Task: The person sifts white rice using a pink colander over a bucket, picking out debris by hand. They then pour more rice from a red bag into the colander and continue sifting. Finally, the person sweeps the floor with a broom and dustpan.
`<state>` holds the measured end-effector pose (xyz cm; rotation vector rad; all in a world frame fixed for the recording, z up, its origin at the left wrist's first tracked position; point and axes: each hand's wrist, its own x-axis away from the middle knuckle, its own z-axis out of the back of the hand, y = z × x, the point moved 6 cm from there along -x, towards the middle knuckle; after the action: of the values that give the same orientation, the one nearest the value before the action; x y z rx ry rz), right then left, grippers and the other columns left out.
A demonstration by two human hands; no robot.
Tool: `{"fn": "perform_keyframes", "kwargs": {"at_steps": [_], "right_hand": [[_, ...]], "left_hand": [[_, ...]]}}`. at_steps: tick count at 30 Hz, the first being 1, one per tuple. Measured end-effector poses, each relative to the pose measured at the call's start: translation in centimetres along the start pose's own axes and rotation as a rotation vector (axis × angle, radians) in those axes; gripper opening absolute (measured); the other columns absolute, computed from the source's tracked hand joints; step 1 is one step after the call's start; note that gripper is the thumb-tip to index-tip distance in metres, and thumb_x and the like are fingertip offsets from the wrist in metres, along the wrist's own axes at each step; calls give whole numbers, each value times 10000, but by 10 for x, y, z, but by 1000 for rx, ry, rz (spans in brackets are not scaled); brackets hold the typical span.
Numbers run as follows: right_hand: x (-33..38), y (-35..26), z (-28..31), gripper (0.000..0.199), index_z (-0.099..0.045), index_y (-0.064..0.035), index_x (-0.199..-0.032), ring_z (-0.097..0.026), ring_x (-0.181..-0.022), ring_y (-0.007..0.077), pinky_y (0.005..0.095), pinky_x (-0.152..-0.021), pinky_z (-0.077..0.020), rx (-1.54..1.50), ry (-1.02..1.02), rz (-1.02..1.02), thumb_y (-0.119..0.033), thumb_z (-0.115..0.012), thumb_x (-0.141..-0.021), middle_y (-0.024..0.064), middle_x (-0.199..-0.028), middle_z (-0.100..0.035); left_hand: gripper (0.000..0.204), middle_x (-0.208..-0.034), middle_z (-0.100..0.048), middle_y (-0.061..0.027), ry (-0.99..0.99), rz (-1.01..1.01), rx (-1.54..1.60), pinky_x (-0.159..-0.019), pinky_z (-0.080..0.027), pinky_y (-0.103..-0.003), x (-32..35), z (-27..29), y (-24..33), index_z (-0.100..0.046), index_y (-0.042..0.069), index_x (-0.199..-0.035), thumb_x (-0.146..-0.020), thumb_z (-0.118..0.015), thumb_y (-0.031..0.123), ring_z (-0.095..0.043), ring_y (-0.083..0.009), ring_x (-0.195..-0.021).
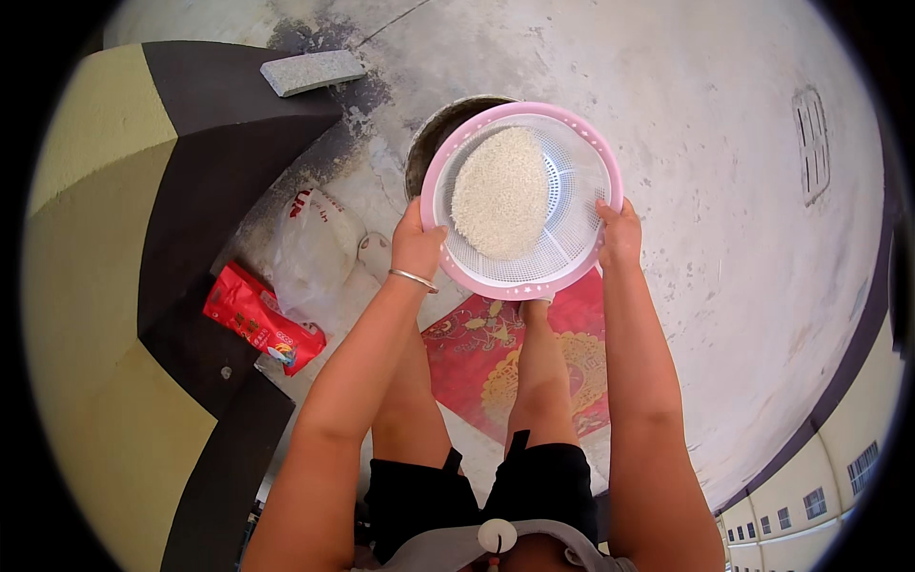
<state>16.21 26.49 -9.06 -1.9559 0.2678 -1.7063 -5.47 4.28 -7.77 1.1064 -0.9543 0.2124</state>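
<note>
Between my two hands I hold a round strainer basket (578, 246) with a pink rim and white mesh. A heap of white rice (500, 195) lies in it, gathered toward the left, while bare mesh shows on the right. My left hand (417, 243), with a silver bangle at the wrist, is closed on the rim's left side, thumb inward. My right hand (620, 234) grips the rim's right side, its thumb on top. Beyond the strainer and partly covered by it is a dark round pot or basin (429, 143); what it contains is hidden.
On the left a clear plastic bag (313, 257) and a red package (264, 319) lie by a dark-based wall (205, 191). A grey stone slab (313, 71) rests farther off. Under my legs is a red patterned mat (562, 367) on the concrete floor (705, 191).
</note>
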Motion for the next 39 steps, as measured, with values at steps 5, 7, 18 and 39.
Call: {"fn": "perform_keyframes", "kwargs": {"at_steps": [5, 7, 18, 39], "right_hand": [[-3, 10, -29, 211, -535, 29, -1107, -585, -882, 169, 293, -802, -464, 224, 9, 196, -37, -495, -910, 107, -991, -619], [-10, -7, -9, 189, -541, 47, -1069, -613, -827, 171, 287, -748, -488, 59, -12, -26, -25, -497, -900, 123, -950, -631], [-12, -21, -2, 239, -542, 47, -1111, -612, -881, 192, 305, -802, -489, 184, 80, 115, -4, -485, -885, 140, -996, -625], [-5, -11, -52, 332, -476, 43, -1169, -619, -916, 221, 316, -799, -519, 109, 36, 209, 76, -396, -848, 160, -1053, -605]], "left_hand": [[381, -1061, -627, -165, 126, 142, 138, -823, -488, -331, -32, 29, 0, -530, -43, -1125, -761, -453, -122, -620, -264, -944], [356, -1018, -643, -172, 176, -149, -257, -805, -494, -331, -20, 19, -12, -542, -41, -1089, -751, -461, -118, -629, -278, -930], [260, -936, -619, -144, 28, -158, -652, -777, -474, -321, 6, -5, 20, -517, -56, -1046, -787, -508, -53, -606, -216, -855], [258, -983, -630, -214, 275, 277, -81, -802, -475, -350, -15, 41, 6, -523, -29, -1037, -781, -552, -33, -629, -301, -927]]}}
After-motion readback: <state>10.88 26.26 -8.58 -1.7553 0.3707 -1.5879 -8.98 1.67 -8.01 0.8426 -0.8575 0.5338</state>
